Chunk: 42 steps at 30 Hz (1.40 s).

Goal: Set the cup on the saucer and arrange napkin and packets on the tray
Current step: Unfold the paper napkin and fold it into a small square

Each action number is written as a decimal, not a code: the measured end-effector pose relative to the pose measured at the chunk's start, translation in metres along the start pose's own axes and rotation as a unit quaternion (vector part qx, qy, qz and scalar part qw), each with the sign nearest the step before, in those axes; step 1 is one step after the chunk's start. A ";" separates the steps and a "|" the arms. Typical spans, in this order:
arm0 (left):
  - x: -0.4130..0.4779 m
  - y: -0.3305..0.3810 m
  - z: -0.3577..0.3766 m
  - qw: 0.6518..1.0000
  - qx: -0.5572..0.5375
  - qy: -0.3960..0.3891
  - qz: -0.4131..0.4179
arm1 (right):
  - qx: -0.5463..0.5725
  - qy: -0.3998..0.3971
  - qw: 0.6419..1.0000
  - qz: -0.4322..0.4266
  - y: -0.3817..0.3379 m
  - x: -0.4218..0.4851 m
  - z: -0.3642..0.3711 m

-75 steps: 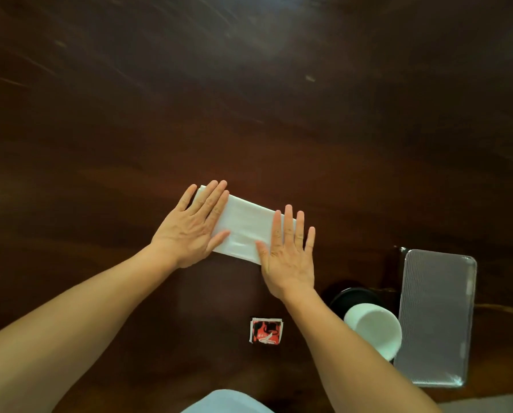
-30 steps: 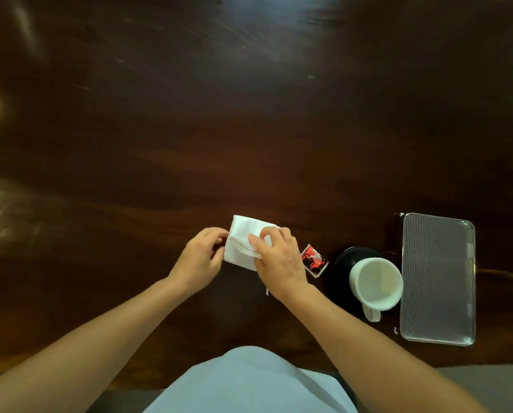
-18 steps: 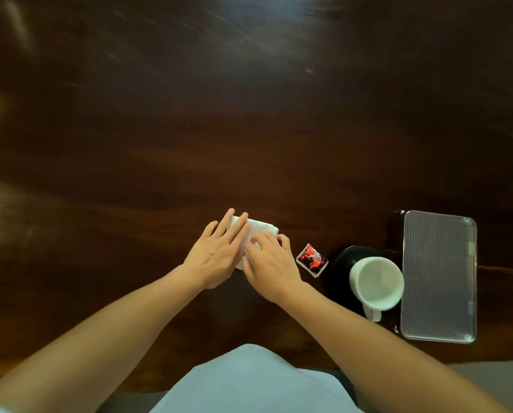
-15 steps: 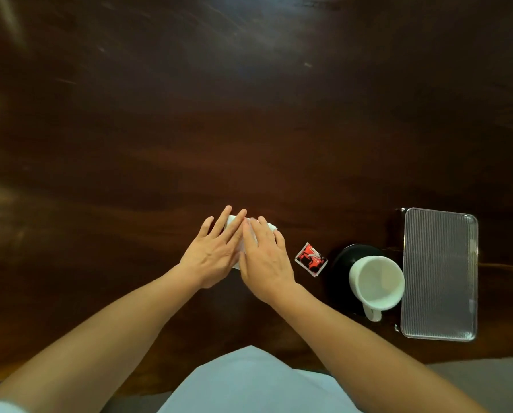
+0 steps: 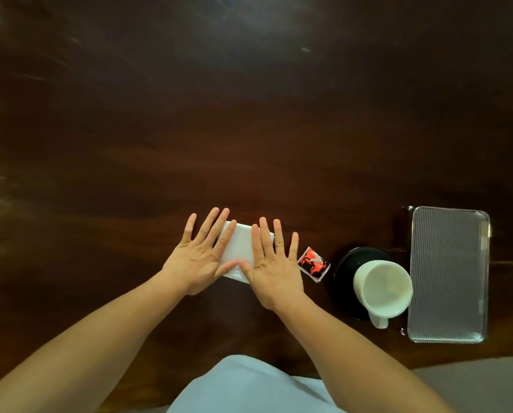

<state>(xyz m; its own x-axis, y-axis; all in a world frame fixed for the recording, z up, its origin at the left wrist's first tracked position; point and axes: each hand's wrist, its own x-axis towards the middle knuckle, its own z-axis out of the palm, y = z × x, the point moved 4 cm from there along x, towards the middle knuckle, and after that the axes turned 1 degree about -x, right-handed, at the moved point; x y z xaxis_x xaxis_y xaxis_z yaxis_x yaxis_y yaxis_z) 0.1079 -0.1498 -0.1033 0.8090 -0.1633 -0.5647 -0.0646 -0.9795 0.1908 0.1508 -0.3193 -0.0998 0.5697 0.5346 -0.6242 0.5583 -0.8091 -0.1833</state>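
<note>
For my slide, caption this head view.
The left hand and right hand press the napkin beside packet, cup on saucer, tray.

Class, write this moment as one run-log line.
left hand: flat on napkin | right hand: flat on napkin | packet: on table | cup: on saucer | tray: beside saucer

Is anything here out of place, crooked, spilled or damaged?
Nothing is spilled or broken. The white ceramic cup appears off-centre on the round black saucer, shifted toward the ribbed metal tray; the camera angle may exaggerate this. The red square packet lies tilted on the dark wooden table.
</note>
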 end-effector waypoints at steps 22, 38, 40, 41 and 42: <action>-0.047 0.023 -0.070 0.684 -0.683 -0.036 -0.256 | 0.668 0.025 0.720 0.187 0.015 -0.041 -0.077; -0.063 0.109 -0.117 0.714 -0.581 0.340 -0.192 | 0.519 0.280 0.791 0.163 0.016 -0.112 -0.117; -0.062 0.120 -0.118 0.692 -0.609 0.337 -0.194 | 0.507 0.320 0.788 0.141 0.022 -0.123 -0.124; -0.062 0.126 -0.119 0.681 -0.623 0.332 -0.193 | 0.505 0.335 0.783 0.138 0.024 -0.128 -0.127; -0.061 0.133 -0.120 0.668 -0.641 0.325 -0.191 | 0.507 0.345 0.777 0.138 0.028 -0.135 -0.127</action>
<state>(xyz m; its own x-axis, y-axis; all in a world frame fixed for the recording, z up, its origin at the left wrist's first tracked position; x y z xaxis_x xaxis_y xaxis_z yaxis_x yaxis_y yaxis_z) 0.1198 -0.2561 0.0530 0.7332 0.5640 -0.3799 0.4352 0.0401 0.8994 0.1662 -0.3825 0.0756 0.9668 0.0264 -0.2543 -0.2067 -0.5052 -0.8379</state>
